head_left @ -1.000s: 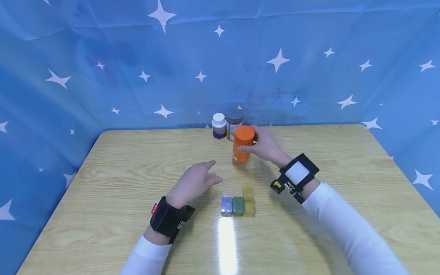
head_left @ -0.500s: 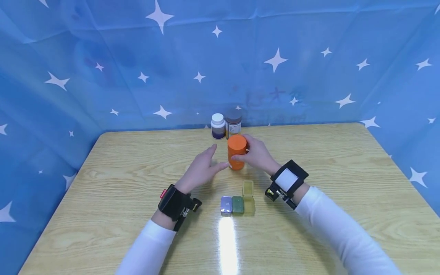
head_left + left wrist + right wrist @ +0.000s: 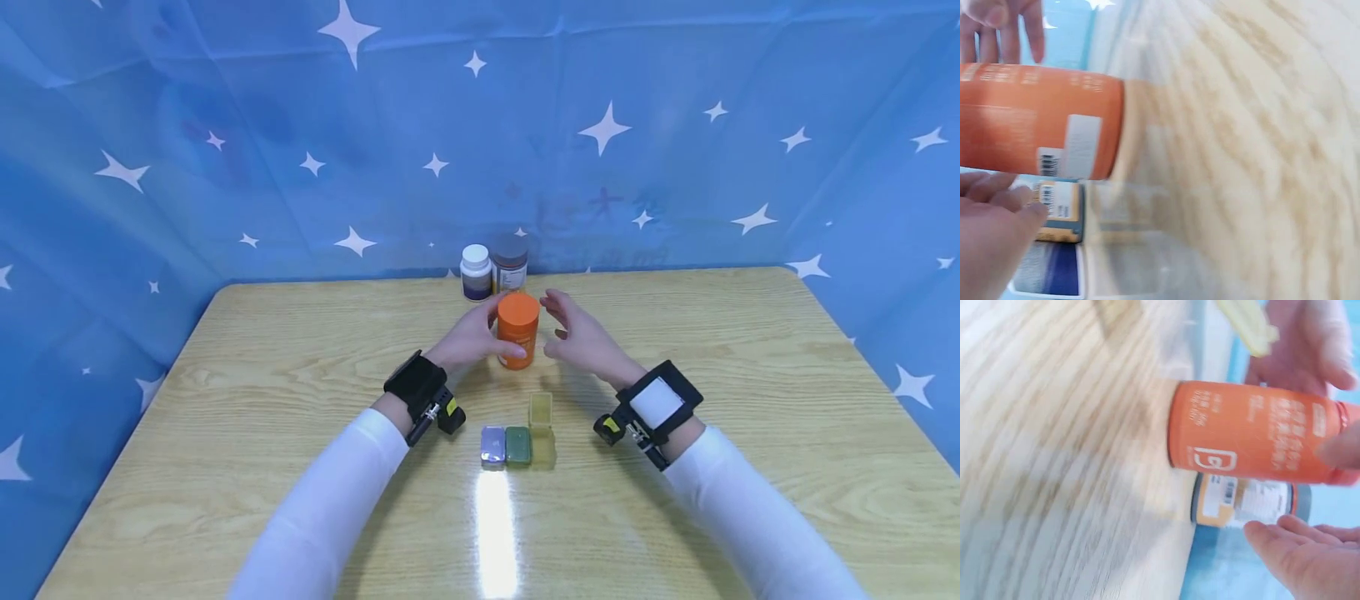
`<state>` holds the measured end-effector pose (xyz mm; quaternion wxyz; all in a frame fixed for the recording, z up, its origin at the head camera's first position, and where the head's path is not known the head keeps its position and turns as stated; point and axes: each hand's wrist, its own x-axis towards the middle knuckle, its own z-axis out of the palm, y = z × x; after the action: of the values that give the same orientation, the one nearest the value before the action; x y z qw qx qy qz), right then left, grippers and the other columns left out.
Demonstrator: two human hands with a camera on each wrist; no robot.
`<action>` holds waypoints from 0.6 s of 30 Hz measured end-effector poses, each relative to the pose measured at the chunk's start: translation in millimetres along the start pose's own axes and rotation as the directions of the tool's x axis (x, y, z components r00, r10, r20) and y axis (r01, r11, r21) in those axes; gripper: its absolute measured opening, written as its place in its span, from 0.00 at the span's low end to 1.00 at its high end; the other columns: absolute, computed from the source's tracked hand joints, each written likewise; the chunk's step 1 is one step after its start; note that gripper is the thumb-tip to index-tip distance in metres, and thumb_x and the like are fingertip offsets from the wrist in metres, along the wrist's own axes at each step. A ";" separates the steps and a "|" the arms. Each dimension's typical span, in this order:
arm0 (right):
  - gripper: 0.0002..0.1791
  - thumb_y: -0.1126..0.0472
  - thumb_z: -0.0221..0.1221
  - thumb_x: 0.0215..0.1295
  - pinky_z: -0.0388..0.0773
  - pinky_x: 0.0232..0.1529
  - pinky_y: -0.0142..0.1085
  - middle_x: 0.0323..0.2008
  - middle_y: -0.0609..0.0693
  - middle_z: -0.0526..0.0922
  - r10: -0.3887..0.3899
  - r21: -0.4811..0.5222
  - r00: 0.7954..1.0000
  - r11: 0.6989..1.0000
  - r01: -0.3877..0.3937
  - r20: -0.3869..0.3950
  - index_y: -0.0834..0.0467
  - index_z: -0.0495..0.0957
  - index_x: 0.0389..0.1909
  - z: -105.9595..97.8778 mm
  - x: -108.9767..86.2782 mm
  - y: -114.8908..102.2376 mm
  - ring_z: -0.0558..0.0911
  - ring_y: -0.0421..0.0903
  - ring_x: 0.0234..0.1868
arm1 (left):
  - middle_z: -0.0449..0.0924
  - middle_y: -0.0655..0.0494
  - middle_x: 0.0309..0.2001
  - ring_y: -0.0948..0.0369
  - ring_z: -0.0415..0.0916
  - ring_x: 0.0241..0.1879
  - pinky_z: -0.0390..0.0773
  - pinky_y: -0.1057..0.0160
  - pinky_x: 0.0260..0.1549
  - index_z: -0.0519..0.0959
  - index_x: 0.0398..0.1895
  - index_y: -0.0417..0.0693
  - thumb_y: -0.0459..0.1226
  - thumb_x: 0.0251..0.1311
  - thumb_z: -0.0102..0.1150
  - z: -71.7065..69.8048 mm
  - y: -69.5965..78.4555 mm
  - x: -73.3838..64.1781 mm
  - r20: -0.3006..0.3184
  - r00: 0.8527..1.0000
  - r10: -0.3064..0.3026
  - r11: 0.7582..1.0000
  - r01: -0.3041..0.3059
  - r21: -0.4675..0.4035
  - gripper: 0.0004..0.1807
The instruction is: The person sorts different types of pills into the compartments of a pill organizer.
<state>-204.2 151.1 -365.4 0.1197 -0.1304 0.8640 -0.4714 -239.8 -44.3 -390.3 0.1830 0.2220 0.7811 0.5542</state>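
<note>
An orange pill bottle (image 3: 519,315) with an orange lid stands upright mid-table; whether its base touches the wood, I cannot tell. My left hand (image 3: 467,340) grips it from the left, thumb across the front and fingers behind. Just off its right side, my right hand (image 3: 588,340) is held with fingers loosely bent and nothing in them. White print covers the bottle (image 3: 1247,434) in the right wrist view; a barcode label shows on the bottle (image 3: 1029,125) in the left wrist view. Nearer to me lies a small pill case: purple compartment (image 3: 493,446), green compartment (image 3: 518,446), yellow open lid (image 3: 540,410).
A white-capped bottle (image 3: 477,275) and a brown bottle (image 3: 511,268) stand side by side at the table's back edge. Behind them hangs a blue curtain (image 3: 300,125) with white stars. The wooden table (image 3: 262,400) spreads wide on both sides.
The orange bottle has come left and toward me in my right hand. My left hand has reached over and taken hold of it, and my right hand has let go, moving right.
</note>
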 end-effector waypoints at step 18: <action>0.31 0.62 0.44 0.70 0.59 0.68 0.47 0.69 0.59 0.57 0.060 0.154 0.984 0.987 -0.034 -0.166 0.64 0.47 0.70 3.5 -7.6 -17.8 0.58 0.54 0.70 | 0.74 0.48 0.55 0.54 0.71 0.55 0.66 0.56 0.61 0.67 0.59 0.46 0.30 0.48 0.66 19.9 -11.6 16.6 -0.032 0.999 -0.008 0.998 0.006 -0.060 0.32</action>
<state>-193.9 141.6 -351.5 0.0663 -0.0599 0.8358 -0.5417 -244.7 -22.9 -408.3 0.1789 0.2049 0.7676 0.5804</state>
